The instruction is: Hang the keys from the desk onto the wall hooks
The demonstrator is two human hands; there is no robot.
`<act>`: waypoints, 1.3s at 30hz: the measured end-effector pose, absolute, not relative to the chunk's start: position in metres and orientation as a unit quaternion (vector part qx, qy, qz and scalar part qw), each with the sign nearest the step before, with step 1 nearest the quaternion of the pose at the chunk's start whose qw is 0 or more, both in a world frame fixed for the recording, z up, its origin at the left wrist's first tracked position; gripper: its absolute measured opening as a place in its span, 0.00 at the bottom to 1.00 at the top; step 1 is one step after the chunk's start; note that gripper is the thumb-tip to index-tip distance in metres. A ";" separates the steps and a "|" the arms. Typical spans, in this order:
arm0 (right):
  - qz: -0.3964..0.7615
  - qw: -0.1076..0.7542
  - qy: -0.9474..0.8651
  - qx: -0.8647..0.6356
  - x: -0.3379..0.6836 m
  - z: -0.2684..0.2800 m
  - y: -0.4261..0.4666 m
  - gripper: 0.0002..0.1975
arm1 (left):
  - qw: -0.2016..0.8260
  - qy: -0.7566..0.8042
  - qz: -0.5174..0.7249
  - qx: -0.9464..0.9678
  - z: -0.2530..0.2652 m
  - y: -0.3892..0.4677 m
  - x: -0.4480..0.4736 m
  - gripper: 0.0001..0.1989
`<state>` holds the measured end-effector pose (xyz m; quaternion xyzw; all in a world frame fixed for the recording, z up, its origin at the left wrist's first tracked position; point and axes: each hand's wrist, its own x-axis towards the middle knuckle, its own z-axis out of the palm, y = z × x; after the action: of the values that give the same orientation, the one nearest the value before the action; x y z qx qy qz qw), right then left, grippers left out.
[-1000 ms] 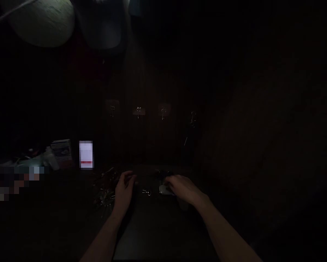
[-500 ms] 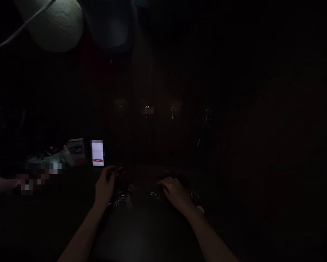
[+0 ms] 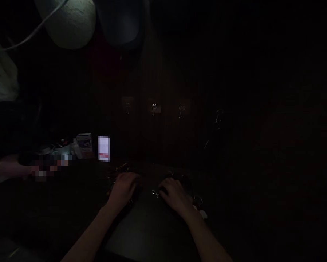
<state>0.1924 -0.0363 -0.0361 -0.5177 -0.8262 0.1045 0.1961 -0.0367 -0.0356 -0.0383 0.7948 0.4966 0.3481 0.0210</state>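
Observation:
The scene is very dark. My left hand (image 3: 123,187) lies palm down over a dark cluster of small things, some glinting. Its thumb stands apart from its bent fingers, and nothing shows in the gap. To the right, my right hand (image 3: 176,194) curls downward over the dark surface; its fingertips are lost in shadow, and what they close on cannot be made out. A small metal clasp (image 3: 154,193) sits just left of its thumb. By the right wrist are a metal ring (image 3: 198,201) and a pale round piece (image 3: 203,214).
A lit phone (image 3: 103,148) stands upright behind my left hand, beside a small box (image 3: 84,145). Another person's arm (image 3: 14,166) reaches in from the left. Several metal hooks (image 3: 154,107) line the dark back wall; caps (image 3: 73,25) hang above.
My left hand has moved right, over the keys that showed beside it before. My right hand has stayed nearly in place. The view has shifted slightly.

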 end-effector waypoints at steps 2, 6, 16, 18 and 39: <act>0.097 0.197 -0.826 -0.520 0.194 -0.036 -0.036 0.09 | 0.039 0.444 0.285 0.849 -0.038 -0.037 -0.013 0.15; 0.072 0.191 -0.819 -0.537 0.199 -0.037 -0.034 0.08 | 0.028 0.433 0.186 0.882 -0.042 -0.038 0.018 0.09; 0.072 0.309 -0.766 -0.558 0.206 -0.035 -0.032 0.12 | 0.124 0.468 0.294 0.824 -0.032 -0.023 0.019 0.05; 0.110 0.378 -0.750 -0.532 0.201 -0.037 -0.031 0.13 | 0.170 0.419 0.361 0.816 -0.026 -0.020 0.023 0.06; 0.413 0.534 -0.579 -0.458 0.187 -0.018 -0.042 0.10 | 0.224 0.439 0.520 0.698 -0.041 -0.017 0.028 0.13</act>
<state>0.1873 -0.0419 -0.0181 -0.4576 -0.5787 0.4126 0.5343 0.0278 -0.0170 -0.0413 0.6978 0.4390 0.5197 0.2244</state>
